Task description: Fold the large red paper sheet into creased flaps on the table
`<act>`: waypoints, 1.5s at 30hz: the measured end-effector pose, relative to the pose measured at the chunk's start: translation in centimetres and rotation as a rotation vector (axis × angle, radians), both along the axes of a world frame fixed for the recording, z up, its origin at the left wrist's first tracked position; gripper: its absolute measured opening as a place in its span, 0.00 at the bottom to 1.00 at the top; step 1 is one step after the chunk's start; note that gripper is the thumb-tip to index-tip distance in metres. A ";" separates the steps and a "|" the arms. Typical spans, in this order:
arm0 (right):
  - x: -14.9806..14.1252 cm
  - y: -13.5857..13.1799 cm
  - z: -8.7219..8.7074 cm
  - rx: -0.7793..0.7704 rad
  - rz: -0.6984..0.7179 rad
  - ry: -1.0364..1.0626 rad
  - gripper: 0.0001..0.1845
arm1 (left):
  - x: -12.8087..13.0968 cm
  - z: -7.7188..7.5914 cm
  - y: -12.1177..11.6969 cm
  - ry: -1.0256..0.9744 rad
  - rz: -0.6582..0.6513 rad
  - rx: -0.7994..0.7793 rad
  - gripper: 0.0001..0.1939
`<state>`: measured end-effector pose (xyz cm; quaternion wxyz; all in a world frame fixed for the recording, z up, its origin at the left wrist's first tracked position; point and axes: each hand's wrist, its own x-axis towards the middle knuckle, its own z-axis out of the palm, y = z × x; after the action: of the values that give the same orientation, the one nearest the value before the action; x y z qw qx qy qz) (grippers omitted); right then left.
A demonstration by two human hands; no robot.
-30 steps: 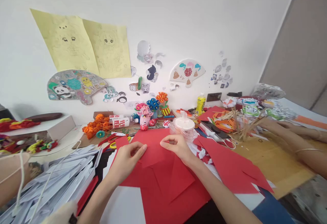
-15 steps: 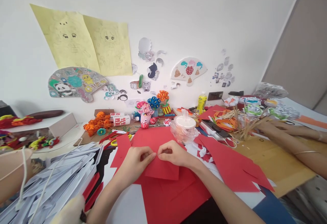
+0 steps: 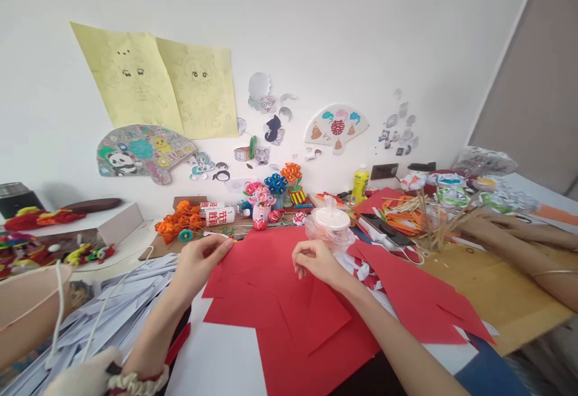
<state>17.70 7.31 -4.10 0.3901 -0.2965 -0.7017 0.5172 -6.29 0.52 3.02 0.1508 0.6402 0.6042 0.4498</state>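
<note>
Red paper sheets [image 3: 298, 330] are lying overlapped at centre, stretching toward 6 o'clock. White paper strips [image 3: 121, 306] are heaping at 9 o'clock. Left hand [image 3: 197, 262] is poised at the sheets' 10 o'clock edge, thumb and fingers bent together; right hand [image 3: 316, 260] is curling loosely above them toward 1 o'clock — cannot tell whether either is grasping anything. Lidded tub [image 3: 332, 220] is standing just beyond.

1 囍 [image 3: 338, 127] on white fan [image 3: 336, 137]; red characters [image 3: 212, 217] (blurred) on white cylinder [image 3: 221, 215].
</note>
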 end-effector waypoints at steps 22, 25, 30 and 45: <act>-0.1 -1.2 0.9 0.179 0.167 -0.097 0.08 | 4.4 -2.3 -0.4 0.270 -0.304 -0.157 0.20; -0.1 -1.3 0.8 0.141 0.205 -0.144 0.06 | 4.5 -2.3 -0.5 0.286 -0.309 -0.160 0.19; -0.2 -1.3 0.8 0.123 0.232 -0.153 0.04 | 4.6 -2.3 -0.5 0.334 -0.305 -0.118 0.19; 0.1 -0.3 0.2 0.094 0.096 -0.057 0.07 | -0.9 0.2 -0.5 -0.004 0.049 -0.011 0.18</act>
<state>17.80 7.05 -3.91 0.3584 -0.2586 -0.7493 0.4932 -7.21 -0.01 3.20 0.1444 0.6234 0.6218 0.4515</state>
